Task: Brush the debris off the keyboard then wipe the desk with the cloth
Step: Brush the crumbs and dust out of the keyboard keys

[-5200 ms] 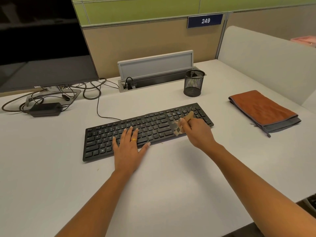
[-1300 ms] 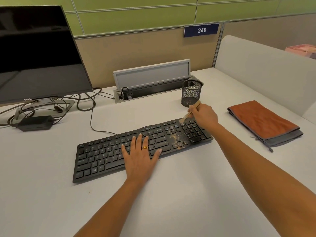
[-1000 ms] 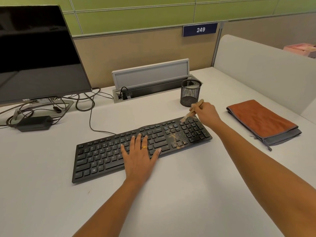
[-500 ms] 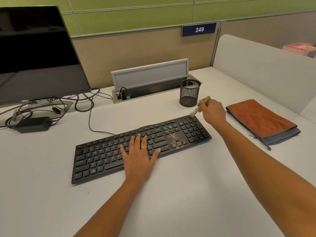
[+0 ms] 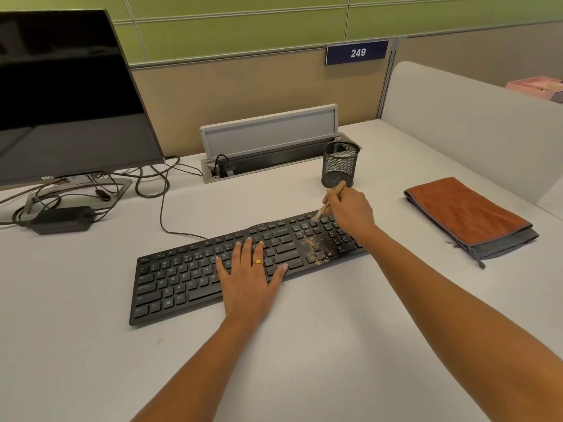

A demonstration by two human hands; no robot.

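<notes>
Your right grip (image 5: 350,208) pinches the brush (image 5: 338,188), bristles touching the keyboard (image 5: 189,275) right of frame centre, beside the debris (image 5: 313,243), your left grip (image 5: 249,281) flat and released on its keys, the cloth (image 5: 466,214) at middle right

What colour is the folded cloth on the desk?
The cloth is rusty orange with a grey edge, as the head view shows.

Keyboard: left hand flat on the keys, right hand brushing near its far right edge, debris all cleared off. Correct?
Not cleared: the head view shows tan debris scattered over the keyboard's right-side keys. The rest stands: left hand flat on the keys, right hand holding the brush near the far right edge.
</notes>
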